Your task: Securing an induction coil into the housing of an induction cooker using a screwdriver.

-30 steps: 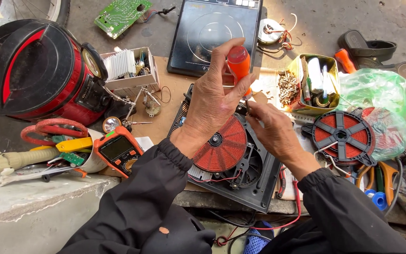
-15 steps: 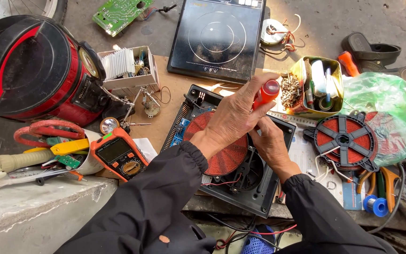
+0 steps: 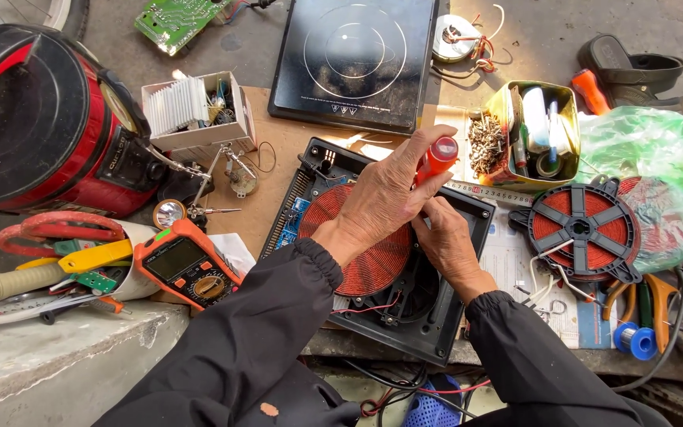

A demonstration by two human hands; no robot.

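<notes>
My left hand (image 3: 385, 198) grips the orange-red handle of a screwdriver (image 3: 439, 154), held upright over the far right part of an opened black induction cooker base (image 3: 452, 332). A red copper coil (image 3: 357, 261) lies inside the base, partly hidden by my left wrist. My right hand (image 3: 450, 247) sits just below the left, its fingertips pinched at the screwdriver's shaft, which is hidden between the hands.
A black glass cooktop (image 3: 353, 55) lies behind. A yellow tin (image 3: 527, 134) of screws and a second coil (image 3: 583, 229) are on the right. An orange multimeter (image 3: 187, 269), a red round appliance (image 3: 37, 119) and a box (image 3: 195, 111) of parts are on the left.
My left hand has lowered the screwdriver and shifted it right, from above the coil toward the base's far right side. My right hand followed underneath it.
</notes>
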